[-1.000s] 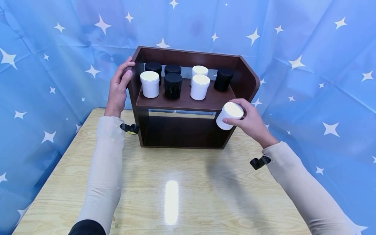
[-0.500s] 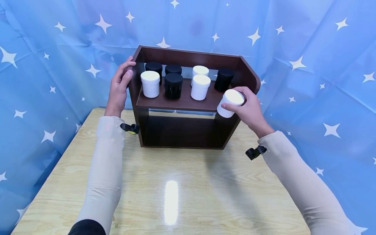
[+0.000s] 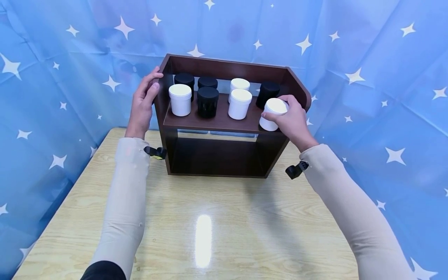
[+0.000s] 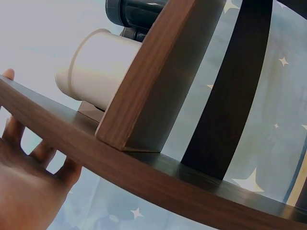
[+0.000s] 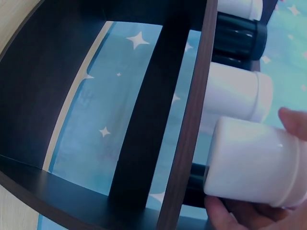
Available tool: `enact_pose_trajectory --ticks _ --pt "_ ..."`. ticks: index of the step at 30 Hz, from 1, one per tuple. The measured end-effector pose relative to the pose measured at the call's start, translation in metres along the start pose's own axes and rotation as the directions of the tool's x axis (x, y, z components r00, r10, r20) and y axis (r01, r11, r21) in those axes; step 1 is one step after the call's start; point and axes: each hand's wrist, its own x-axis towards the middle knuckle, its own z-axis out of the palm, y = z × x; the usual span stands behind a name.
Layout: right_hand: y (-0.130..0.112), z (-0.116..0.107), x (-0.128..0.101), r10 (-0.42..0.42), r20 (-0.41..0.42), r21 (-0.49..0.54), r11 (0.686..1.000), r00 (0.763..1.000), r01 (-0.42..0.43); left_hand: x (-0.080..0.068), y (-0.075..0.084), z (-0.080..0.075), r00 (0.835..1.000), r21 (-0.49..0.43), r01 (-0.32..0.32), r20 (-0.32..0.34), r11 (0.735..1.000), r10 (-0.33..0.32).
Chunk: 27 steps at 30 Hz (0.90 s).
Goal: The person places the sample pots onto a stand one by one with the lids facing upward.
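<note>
My right hand (image 3: 295,120) grips a white lidded jar (image 3: 268,123) at the right front of the upper shelf board (image 3: 224,123), thumb on the near side. In the right wrist view the held jar (image 5: 252,163) overlaps a black jar (image 5: 194,187) behind it. My left hand (image 3: 141,99) rests against the left side panel (image 3: 161,105) of the dark brown rack, fingertips at its edge. In the left wrist view the fingers (image 4: 42,153) lie along the panel's outer face, one tip showing past the edge.
White jars (image 3: 180,103) (image 3: 239,107) and black jars (image 3: 207,105) (image 3: 267,93) stand in two rows on the upper board. Below is the lower compartment (image 3: 217,157). The rack stands on a wooden table (image 3: 168,217) before a blue star-patterned curtain (image 3: 231,27).
My right hand has raised the white jar from in front of the rack up and inward to the upper board, and the jar is more upright. The left hand stays on the side panel.
</note>
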Motion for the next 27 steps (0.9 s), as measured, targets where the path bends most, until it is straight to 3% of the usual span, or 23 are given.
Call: enact_pose_trajectory --ticks 3,10,20,27 --pt "-0.002 0.003 0.005 0.022 -0.025 0.007 1.0 0.999 -0.022 -0.002 0.005 0.001 1.0 -0.002 -0.001 0.003 1.0 0.001" --pt "-0.003 0.008 0.012 0.061 -0.051 0.014 0.998 0.997 -0.061 0.002 -0.002 -0.002 1.0 -0.003 0.0 -0.002 1.0 0.0" --pt "0.0 0.012 0.017 0.079 -0.066 0.017 0.997 0.995 -0.078 -0.008 0.012 0.003 1.0 -0.005 -0.001 0.005 1.0 0.001" --pt "0.002 0.016 0.022 0.105 -0.063 0.011 0.994 0.993 -0.104 -0.001 0.001 0.0 1.0 -0.001 -0.008 0.004 1.0 0.008"
